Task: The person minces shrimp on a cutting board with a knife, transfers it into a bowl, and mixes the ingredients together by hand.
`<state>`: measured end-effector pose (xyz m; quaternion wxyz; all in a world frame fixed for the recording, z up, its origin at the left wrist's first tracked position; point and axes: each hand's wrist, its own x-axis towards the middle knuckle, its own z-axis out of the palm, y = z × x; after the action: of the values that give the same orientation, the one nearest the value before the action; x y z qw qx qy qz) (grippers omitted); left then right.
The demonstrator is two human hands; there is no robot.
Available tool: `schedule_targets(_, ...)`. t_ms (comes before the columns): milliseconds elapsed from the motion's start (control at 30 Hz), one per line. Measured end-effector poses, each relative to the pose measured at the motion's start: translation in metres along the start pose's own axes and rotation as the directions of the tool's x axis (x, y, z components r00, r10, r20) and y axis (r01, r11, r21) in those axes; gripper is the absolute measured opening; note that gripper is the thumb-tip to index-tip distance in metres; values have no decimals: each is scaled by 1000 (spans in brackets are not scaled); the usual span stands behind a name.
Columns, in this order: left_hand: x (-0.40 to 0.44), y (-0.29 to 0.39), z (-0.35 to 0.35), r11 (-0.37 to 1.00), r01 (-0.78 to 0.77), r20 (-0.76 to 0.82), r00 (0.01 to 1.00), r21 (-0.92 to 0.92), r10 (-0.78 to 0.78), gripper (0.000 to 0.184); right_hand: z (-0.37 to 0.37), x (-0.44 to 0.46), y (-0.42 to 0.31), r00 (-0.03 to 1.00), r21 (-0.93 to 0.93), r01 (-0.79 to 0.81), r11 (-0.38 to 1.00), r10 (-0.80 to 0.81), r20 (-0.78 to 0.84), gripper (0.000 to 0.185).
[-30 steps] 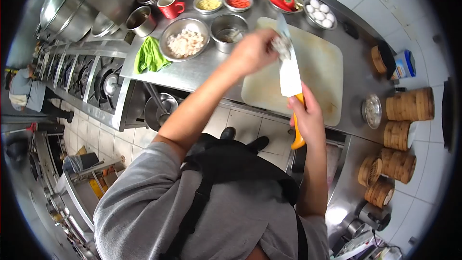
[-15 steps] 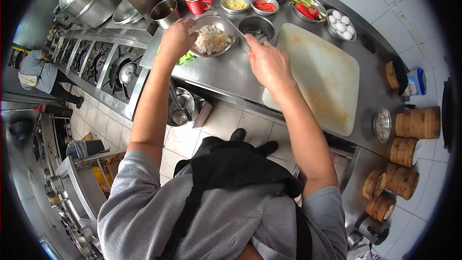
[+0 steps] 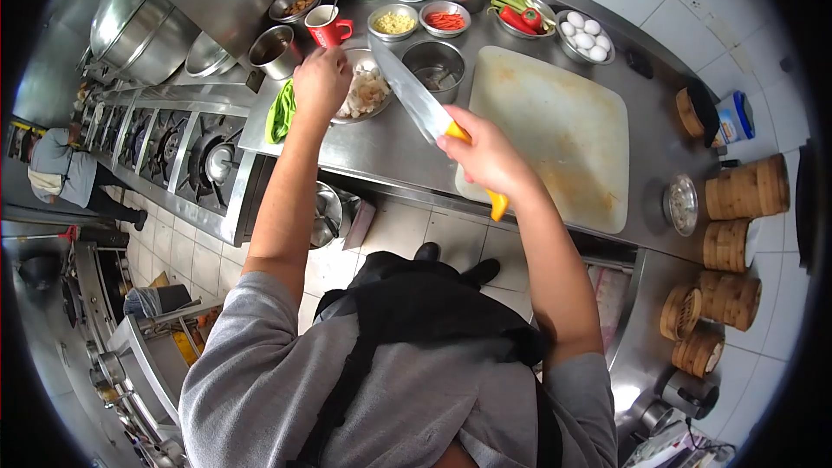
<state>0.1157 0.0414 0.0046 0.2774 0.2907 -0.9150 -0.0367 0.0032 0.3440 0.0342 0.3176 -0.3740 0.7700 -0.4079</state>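
My right hand (image 3: 490, 153) is wrapped round the yellow handle of a large knife (image 3: 412, 91), whose blade points up and left between two metal bowls. My left hand (image 3: 323, 82) is over the left side of the bowl of pale chopped pieces (image 3: 366, 95); its fingers look curled, and whatever they hold, if anything, is hidden. Just right of the blade stands a deep metal bowl (image 3: 434, 66) with a little in its bottom. The white cutting board (image 3: 555, 134), stained and wet, lies to the right of the knife.
A green cloth (image 3: 281, 113) lies left of the bowls. Behind are a red mug (image 3: 328, 28), yellow bits (image 3: 393, 22), red strips (image 3: 445, 20), vegetables (image 3: 523, 16) and eggs (image 3: 585, 36). Bamboo steamers (image 3: 747, 186) stand at right, stove burners (image 3: 212, 160) at left. Another person (image 3: 69, 169) stands far left.
The knife has moved left from over the board, and the pale bits on its blade are gone. My left hand has moved left from the blade to the bowl of pale pieces.
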Motion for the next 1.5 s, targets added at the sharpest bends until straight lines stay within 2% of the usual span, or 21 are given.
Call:
schedule_targets(33, 0, -6, 0, 995, 49, 158, 986, 87, -62, 19, -6, -14, 3, 1000, 1, -13, 1000, 13, -10, 61)
schedule_targets(167, 21, 18, -4, 994, -28, 23, 999, -101, 30, 18, -37, -63, 12, 989, -15, -71, 997, 68, -128, 57)
schedule_targets(200, 29, 31, -7, 990, -72, 27, 997, -118, 76, 18, -44, -74, 12, 973, 93, -132, 987, 147, -178, 56)
schedule_targets(300, 56, 61, 2, 982, -159, 276, 953, 102, 126, 18, -58, -98, 20, 930, 224, -197, 954, 254, -265, 53)
schedule_targets(333, 63, 67, 7, 981, -164, 273, 953, 99, 132, 18, -62, -106, 23, 908, 250, -213, 945, 286, -306, 52)
schedule_targets(433, 79, 109, 7, 971, -236, 544, 820, 40, 177, 29, -67, -124, 36, 889, 273, -196, 942, 288, -355, 53)
schedule_targets(467, 79, 120, 18, 970, -243, 546, 817, 33, 186, 29, -67, -131, 39, 874, 289, -211, 934, 313, -372, 53)
schedule_targets(533, 79, 135, 45, 817, -555, 799, 557, 153, 229, 32, -67, -141, 49, 856, 298, -231, 926, 339, -389, 53)
schedule_targets(567, 77, 142, 52, 821, -548, 835, 520, 161, 183, 32, -68, -146, 53, 841, 307, -249, 919, 362, -402, 53)
schedule_targets(667, 72, 143, 73, 810, -546, 830, 539, 211, 147, 26, -70, -169, 63, 760, 204, -420, 884, 465, -453, 53)
schedule_targets(733, 72, 138, 88, 825, -528, 806, 568, 202, 167, 23, -67, -188, 83, 740, 93, -423, 901, 403, -538, 52)
schedule_targets(800, 75, 129, 100, 808, -540, 782, 599, 234, 174, 23, -65, -206, 94, 717, -204, -504, 839, 275, -640, 50)
schedule_targets(1000, 85, 117, 106, 801, -571, 758, 599, 179, 258, 23, -59, -217, 104, 664, -55, -572, 818, 423, -616, 40)
schedule_targets(1100, 95, 129, 76, 821, -520, 727, 655, 235, 206, 28, -49, -206, 103, 701, 130, -440, 888, 430, -569, 34)
schedule_targets(1133, 104, 139, 52, 778, -594, 787, 572, 205, 230, 35, -44, -201, 100, 691, 142, -447, 883, 441, -573, 34)
schedule_targets(1200, 117, 149, 41, 869, -452, 654, 723, 204, 222, 38, -36, -197, 98, 790, 146, -384, 912, 406, -459, 35)
schedule_targets(1233, 118, 157, 31, 866, -458, 656, 719, 200, 229, 38, -32, -194, 105, 794, 149, -367, 918, 393, -463, 37)
schedule_targets(1333, 94, 208, -2, 885, -346, 410, 791, -310, 453, 30, -37, -196, 116, 691, 258, -439, 861, 506, -516, 34)
schedule_targets(1400, 59, 222, 40, 672, -259, 263, 777, -694, 572, 19, -45, -202, 133, 673, 355, -387, 851, 524, -521, 29)
schedule_targets(1433, 43, 237, 46, 681, -197, 387, 698, -705, 602, 21, -48, -204, 138, 650, 452, -333, 828, 548, -526, 25)
schedule_targets(1500, 3, 241, 101, 519, 7, 420, 595, -855, 685, 25, -50, -209, 133, 651, 519, -263, 814, 547, -527, 22)
